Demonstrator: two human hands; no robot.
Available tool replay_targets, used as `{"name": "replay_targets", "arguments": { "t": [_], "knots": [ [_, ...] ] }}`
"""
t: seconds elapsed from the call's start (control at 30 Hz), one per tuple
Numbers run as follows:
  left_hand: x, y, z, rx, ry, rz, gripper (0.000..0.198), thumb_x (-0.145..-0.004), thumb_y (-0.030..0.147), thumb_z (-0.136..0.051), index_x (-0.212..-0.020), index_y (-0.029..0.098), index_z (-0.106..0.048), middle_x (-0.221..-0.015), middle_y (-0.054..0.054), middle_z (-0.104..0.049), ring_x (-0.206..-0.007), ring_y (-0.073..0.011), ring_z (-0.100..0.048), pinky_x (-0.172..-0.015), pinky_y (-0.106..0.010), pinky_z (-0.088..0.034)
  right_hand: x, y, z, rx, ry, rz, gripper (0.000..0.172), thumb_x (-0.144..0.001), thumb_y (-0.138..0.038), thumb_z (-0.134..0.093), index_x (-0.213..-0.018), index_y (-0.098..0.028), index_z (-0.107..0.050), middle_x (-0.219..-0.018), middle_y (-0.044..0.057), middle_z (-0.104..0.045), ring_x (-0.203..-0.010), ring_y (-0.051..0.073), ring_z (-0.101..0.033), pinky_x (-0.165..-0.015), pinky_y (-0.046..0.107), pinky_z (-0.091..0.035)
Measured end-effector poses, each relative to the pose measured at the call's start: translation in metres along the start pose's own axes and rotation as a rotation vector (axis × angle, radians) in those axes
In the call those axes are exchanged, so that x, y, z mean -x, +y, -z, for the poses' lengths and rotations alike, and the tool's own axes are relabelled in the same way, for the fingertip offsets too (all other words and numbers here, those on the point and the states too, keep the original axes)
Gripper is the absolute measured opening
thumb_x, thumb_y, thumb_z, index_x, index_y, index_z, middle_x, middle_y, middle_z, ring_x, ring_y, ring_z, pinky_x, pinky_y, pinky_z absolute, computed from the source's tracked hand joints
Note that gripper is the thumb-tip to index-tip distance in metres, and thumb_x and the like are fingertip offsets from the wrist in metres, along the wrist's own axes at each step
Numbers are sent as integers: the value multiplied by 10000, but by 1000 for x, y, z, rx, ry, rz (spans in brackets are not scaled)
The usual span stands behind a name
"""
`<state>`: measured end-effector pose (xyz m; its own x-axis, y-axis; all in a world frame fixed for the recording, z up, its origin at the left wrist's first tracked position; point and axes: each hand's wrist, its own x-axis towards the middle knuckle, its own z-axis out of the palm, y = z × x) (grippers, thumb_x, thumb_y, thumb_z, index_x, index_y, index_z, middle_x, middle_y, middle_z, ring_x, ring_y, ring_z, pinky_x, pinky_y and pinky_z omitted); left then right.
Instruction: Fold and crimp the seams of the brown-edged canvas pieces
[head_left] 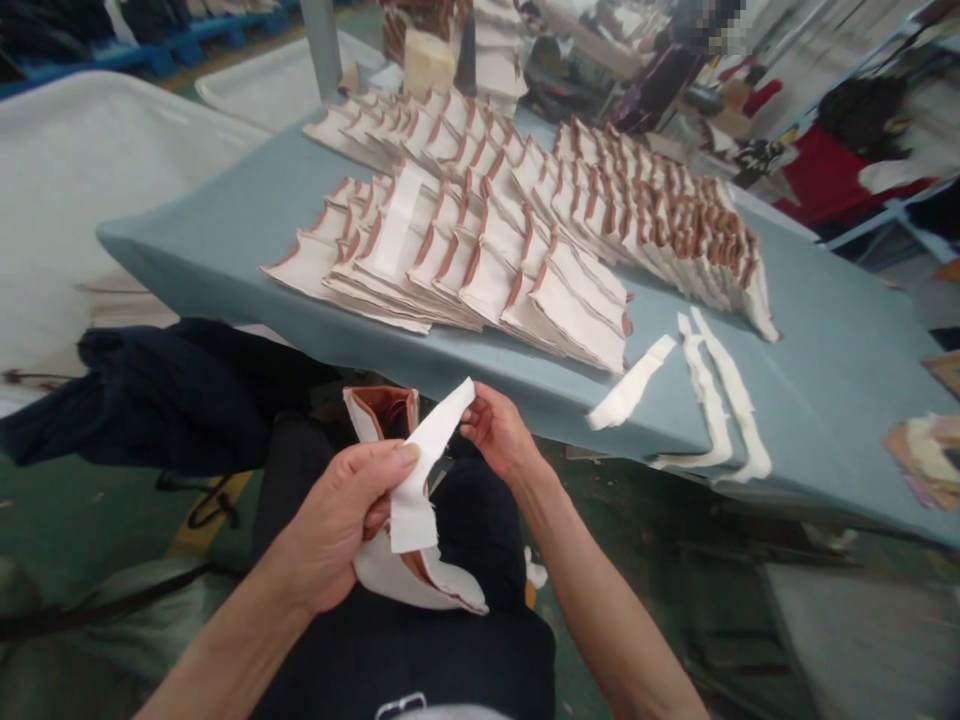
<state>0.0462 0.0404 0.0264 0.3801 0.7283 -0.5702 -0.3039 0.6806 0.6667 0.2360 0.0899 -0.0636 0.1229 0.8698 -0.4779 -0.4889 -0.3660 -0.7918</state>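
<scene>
Over my lap, my left hand (341,520) is closed on a cream fabric piece with brown edging (420,585), its thumb pressing a white strip (427,465) against it. My right hand (499,430) pinches the upper end of that same white strip near its tip. A brown-lined fold of the fabric piece (386,410) pokes up behind the strip. Both hands hover just in front of the near edge of the grey-blue table (825,340).
Rows of overlapping cream-and-brown fabric pieces (480,250) cover the table, with several loose white strips (705,390) near its front edge. A dark garment (165,390) lies at the left. Stacks of material (495,50) and a person stand at the back.
</scene>
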Motion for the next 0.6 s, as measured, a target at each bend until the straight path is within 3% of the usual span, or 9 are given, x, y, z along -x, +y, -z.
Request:
{"name": "replay_targets", "arguments": {
  "t": [0.1,0.17,0.2,0.27,0.33,0.37,0.5,0.6],
  "knots": [
    [4,0,-1,12,57,-6,560,-587,562,-955,-557,172,-553,-446,116,-308,-423,-20,-195,-378,-140,-154,23,7,8,126,92,144,221,-831,-344,-819,-923,-200,-679,-798,-20,-731,-621,92,-618,-522,158,-515],
    [3,0,-1,29,109,-7,530,-573,510,-957,-563,175,-546,-450,114,-330,-423,-19,-209,-379,-136,-167,45,4,12,237,105,287,219,-799,-281,-852,-957,-212,-717,-933,8,-764,-774,115,-662,-674,195,-572],
    [2,0,-2,37,138,-11,515,-564,483,-956,-563,176,-543,-452,113,-342,-422,-18,-217,-380,-134,-176,56,0,13,343,74,416,242,-779,-232,-864,-986,-221,-740,-1004,27,-778,-862,138,-687,-779,237,-595],
    [-1,0,-3,51,190,-14,469,-557,440,-944,-574,172,-559,-459,104,-388,-416,-21,-253,-384,-134,-209,73,-9,12,660,-74,830,320,-794,-182,-844,-1091,-249,-745,-1150,70,-792,-1043,203,-724,-943,350,-604],
    [-3,-1,-6,68,214,-12,413,-551,413,-933,-600,163,-607,-479,79,-479,-416,-34,-329,-387,-143,-266,83,-19,7,894,-224,1185,371,-856,-159,-780,-1201,-277,-709,-1247,99,-781,-1152,247,-729,-1003,423,-598],
    [-5,-1,-7,75,212,-8,390,-547,401,-933,-620,158,-637,-498,62,-532,-425,-47,-382,-394,-150,-308,85,-23,4,944,-280,1286,376,-885,-153,-744,-1232,-287,-692,-1273,105,-773,-1178,253,-727,-1011,435,-598],
    [-6,-3,-11,108,182,-7,362,-502,354,-960,-675,143,-723,-596,14,-673,-519,-98,-551,-468,-181,-461,81,-37,-7,992,-459,1404,341,-918,-130,-675,-1217,-293,-697,-1323,114,-750,-1229,248,-702,-1040,431,-586],
    [-6,-4,-11,79,150,-40,331,-509,335,-953,-662,144,-729,-600,19,-665,-530,-100,-546,-477,-188,-462,76,-42,-10,997,-558,1388,318,-927,-119,-641,-1169,-308,-720,-1356,92,-738,-1268,231,-672,-1067,429,-576]
  ]
}}
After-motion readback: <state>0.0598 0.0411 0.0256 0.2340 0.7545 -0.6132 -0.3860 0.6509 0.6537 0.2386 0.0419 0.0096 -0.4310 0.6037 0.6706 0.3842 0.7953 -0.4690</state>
